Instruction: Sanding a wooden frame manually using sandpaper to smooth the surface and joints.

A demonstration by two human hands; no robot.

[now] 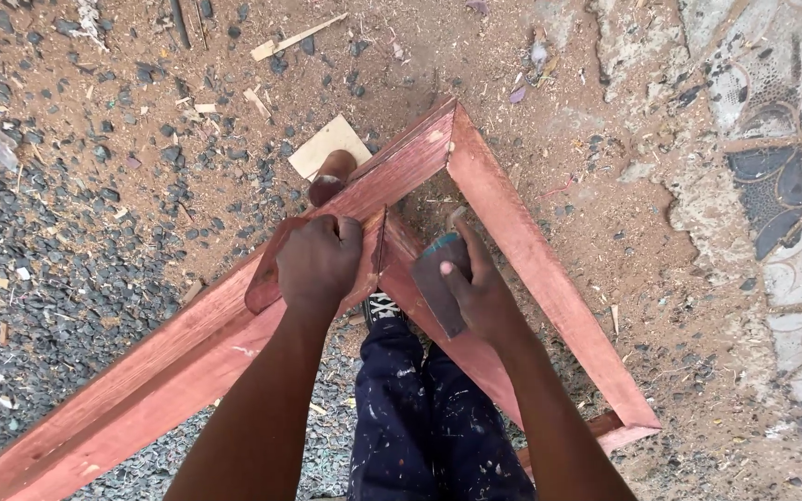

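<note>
Hands on a red-stained wooden frame (512, 232) over gravelly ground (67, 278).
Left hand (319, 260) closes in a fist on a rail; right hand (480, 292) grips a dark sanding block (438, 278).

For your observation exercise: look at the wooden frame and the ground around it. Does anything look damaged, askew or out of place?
The red wooden frame looks sound, its top corner closed neatly. The left hand grips one rail; the right hand holds a flat dark block. Wood scraps and shavings litter the dirt, but nothing looks broken.
</note>
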